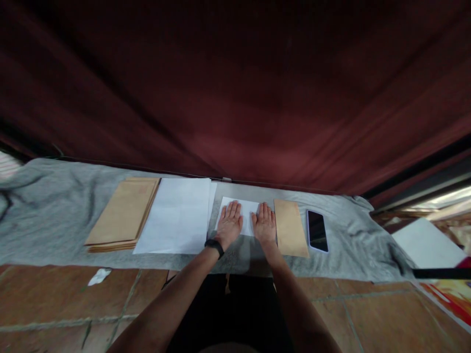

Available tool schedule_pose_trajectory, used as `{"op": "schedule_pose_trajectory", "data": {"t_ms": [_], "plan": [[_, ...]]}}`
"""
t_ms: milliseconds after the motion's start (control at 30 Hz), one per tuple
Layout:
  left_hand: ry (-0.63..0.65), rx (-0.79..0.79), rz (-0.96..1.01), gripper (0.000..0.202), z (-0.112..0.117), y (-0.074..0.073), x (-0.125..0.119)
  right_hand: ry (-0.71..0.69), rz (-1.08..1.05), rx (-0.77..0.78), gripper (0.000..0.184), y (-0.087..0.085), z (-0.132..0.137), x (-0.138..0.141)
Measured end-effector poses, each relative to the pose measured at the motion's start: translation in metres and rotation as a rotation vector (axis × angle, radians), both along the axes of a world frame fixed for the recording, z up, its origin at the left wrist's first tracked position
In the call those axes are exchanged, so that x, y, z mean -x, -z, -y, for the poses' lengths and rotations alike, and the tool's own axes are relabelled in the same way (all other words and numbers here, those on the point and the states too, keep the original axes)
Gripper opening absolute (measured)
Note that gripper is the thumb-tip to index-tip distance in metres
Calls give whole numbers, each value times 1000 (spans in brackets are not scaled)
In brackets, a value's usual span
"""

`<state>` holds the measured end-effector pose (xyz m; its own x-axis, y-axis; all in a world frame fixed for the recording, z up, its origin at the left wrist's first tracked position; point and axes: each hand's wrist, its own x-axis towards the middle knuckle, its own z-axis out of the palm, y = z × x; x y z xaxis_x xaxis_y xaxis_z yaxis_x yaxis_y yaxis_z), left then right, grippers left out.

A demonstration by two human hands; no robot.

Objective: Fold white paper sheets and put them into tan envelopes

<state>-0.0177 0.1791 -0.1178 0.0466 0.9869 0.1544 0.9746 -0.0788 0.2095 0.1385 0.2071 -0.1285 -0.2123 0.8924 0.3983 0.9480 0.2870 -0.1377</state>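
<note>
A folded white sheet of paper lies on the grey cloth in front of me. My left hand rests flat on its left part, fingers stretched out and palm down. On the right part lies my right hand, also flat with its fingers extended. Just right of that hand is a single brown envelope. To the left of my left hand is a stack of larger white sheets. Beyond those sits a pile of brown envelopes.
A phone lies right of the single envelope. Behind the cloth rises a dark red surface. A scrap of white paper is on the tiled floor. A white panel stands at the far right.
</note>
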Motion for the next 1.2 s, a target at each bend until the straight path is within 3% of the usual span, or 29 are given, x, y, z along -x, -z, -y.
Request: {"op": "schedule_pose_trajectory", "data": {"t_ms": [167, 367, 600, 833, 967, 1200], "plan": [[139, -8, 35, 53, -15, -1, -17, 7, 9, -1, 56, -1, 1, 1], [31, -4, 33, 57, -24, -2, -3, 6, 4, 10, 57, 2, 0, 0], [-122, 31, -2, 64, -7, -3, 20, 12, -11, 8, 59, 8, -2, 0], [-107, 26, -60, 64, 5, -8, 21, 36, 4, 30, 59, 6, -2, 0], [-115, 24, -62, 65, 3, -9, 21, 59, -39, 27, 58, 0, 3, 15], [-106, 98, -49, 61, 3, -9, 21, -125, -58, 131, 52, -2, 22, 61]]}}
